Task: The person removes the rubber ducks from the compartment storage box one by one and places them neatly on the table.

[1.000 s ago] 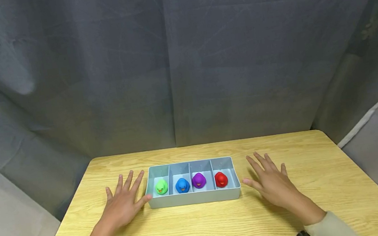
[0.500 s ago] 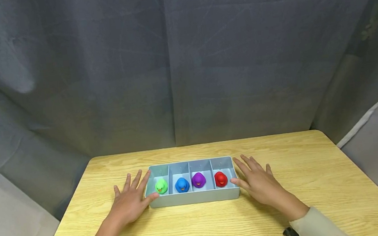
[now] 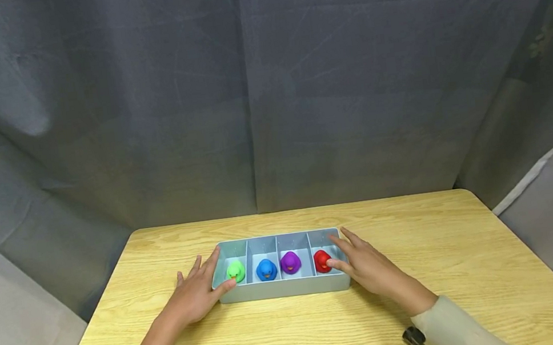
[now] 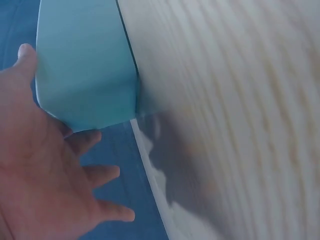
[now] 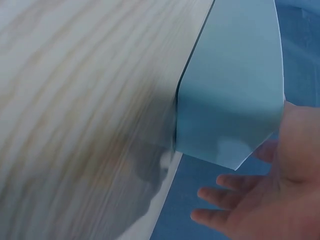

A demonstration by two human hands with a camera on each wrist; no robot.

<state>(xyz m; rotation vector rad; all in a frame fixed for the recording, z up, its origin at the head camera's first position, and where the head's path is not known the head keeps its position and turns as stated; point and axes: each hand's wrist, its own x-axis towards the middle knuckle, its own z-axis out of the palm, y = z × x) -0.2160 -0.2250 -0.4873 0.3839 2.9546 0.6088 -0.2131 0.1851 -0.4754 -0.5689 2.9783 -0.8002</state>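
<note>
A grey tray (image 3: pixel 284 289) divided into compartments sits mid-table. From left to right, its compartments hold a green rubber duck (image 3: pixel 235 270), a blue one (image 3: pixel 266 270), a purple one (image 3: pixel 290 262) and a red one (image 3: pixel 321 259). My left hand (image 3: pixel 193 295) is at the tray's left end, thumb over the front corner beside the green duck, fingers spread. At the opposite end my right hand (image 3: pixel 371 270) reaches over the rim, its thumb overlapping the red duck. Both wrist views show the tray's outer wall (image 4: pixel 87 65) with straight, spread fingers beside its end.
The wooden table (image 3: pixel 297 337) has its far edge a short way behind the tray. Grey curtains (image 3: pixel 269 110) hang beyond it and at both sides. A dark band (image 3: pixel 413 337) shows at the right sleeve's cuff.
Both hands have moved inward to the tray's ends, the right one farther, its thumb and fingers now over the red duck's compartment. The tray and ducks stay in place.
</note>
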